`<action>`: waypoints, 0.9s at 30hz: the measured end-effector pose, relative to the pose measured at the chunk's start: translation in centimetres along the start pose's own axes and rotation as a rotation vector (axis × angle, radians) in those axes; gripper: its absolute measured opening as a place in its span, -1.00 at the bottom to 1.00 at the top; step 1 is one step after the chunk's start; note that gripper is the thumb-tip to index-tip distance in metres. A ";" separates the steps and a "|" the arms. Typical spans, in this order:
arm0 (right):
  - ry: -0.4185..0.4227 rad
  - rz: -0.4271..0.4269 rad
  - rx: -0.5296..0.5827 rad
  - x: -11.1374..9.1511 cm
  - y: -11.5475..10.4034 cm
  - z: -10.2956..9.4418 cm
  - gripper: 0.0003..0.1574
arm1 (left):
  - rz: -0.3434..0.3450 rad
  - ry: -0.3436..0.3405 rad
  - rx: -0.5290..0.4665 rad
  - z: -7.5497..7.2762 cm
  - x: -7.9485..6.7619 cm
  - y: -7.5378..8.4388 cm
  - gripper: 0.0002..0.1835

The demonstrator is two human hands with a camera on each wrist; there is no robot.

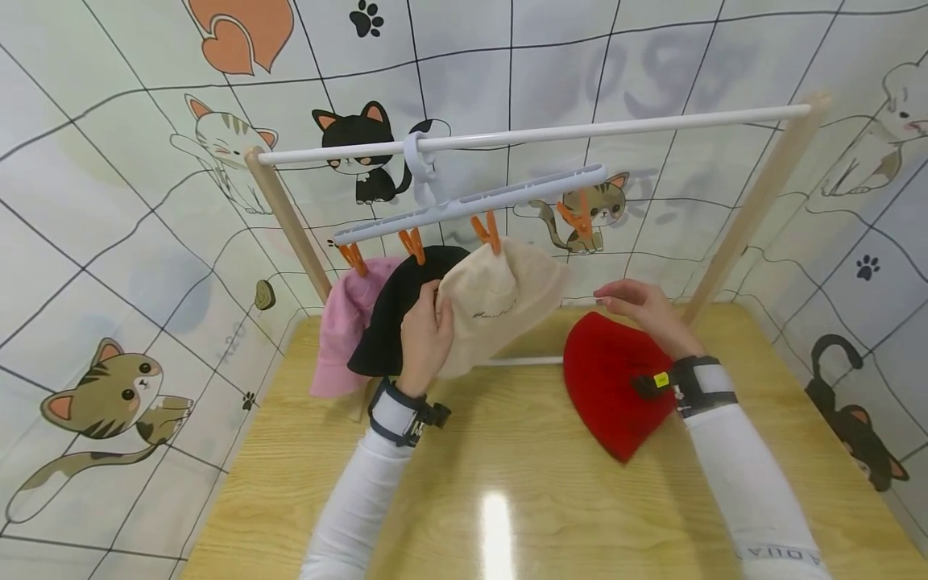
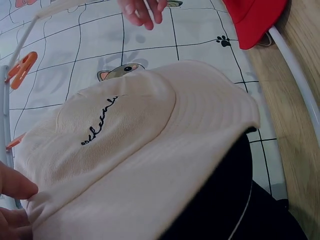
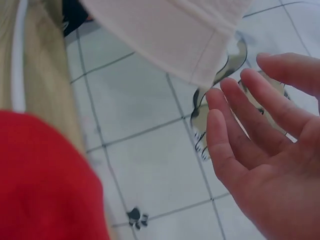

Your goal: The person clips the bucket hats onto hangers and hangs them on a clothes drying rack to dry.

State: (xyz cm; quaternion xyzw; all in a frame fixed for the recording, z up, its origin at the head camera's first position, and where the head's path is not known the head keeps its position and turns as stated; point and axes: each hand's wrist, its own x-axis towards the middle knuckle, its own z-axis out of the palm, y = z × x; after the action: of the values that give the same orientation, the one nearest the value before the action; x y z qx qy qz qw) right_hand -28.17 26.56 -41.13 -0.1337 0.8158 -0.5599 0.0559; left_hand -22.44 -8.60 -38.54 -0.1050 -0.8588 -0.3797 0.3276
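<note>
A cream bucket hat [image 1: 500, 302] with dark script hangs from an orange clip [image 1: 487, 232] on a pale hanger [image 1: 471, 205]. My left hand [image 1: 426, 334] pinches its left edge; the left wrist view shows fingers [image 2: 15, 182] at the fabric. Behind that hand hang a black bucket hat [image 1: 395, 318] and a pink hat [image 1: 348, 322], each under its own clip. My right hand [image 1: 645, 310] holds nothing, its fingers [image 3: 265, 115] apart and slightly bent, to the right of the cream hat. Below it a red bucket hat [image 1: 612, 379] lies on the wooden table [image 1: 551, 499], partly hidden by the wrist camera.
A white rod [image 1: 616, 127] between wooden posts [image 1: 754, 209] carries the hanger, which tilts up to the right. Another orange clip [image 1: 577, 213] hangs bare at its right end. A lower white bar [image 1: 525, 361] runs behind the hats, and a cat-patterned sheet [image 1: 217, 266] surrounds the table.
</note>
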 end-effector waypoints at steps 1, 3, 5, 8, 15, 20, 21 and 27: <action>-0.003 0.013 -0.004 -0.2 0.3 -0.1 -0.52 | 0.002 -0.002 -0.001 0.0 -0.1 0.0 -0.71; -0.002 0.029 -0.001 -0.6 0.9 -0.2 -0.51 | 0.008 -0.004 0.000 0.0 -0.2 0.0 -0.69; 0.001 0.037 -0.002 -0.9 1.3 -0.4 -0.50 | 0.018 -0.002 0.001 0.0 -0.2 0.0 -0.67; 0.001 0.039 -0.023 -1.3 1.7 -0.5 -0.48 | 0.031 0.004 0.003 0.0 -0.3 0.2 -0.65; 0.058 0.035 -0.067 -1.9 2.0 -0.5 -0.50 | 0.076 0.033 0.068 0.2 -0.4 1.4 -0.47; 0.074 0.023 -0.061 -2.1 2.3 -0.6 -0.50 | 0.171 0.103 0.125 0.3 -0.4 3.4 -0.39; 0.086 0.022 -0.055 -2.1 2.3 -0.6 -0.51 | 0.198 0.122 0.129 0.4 -0.4 3.8 -0.40; 0.180 -0.034 0.009 -2.1 2.6 -0.5 -0.54 | 0.362 0.185 0.137 1.3 -1.1 5.9 -0.46</action>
State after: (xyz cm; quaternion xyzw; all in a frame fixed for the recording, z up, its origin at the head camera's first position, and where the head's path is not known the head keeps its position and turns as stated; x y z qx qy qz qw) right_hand -26.66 28.51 -43.46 -0.0964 0.8126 -0.5742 -0.0267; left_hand -19.73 -3.47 -36.44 -0.1999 -0.8160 -0.2634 0.4742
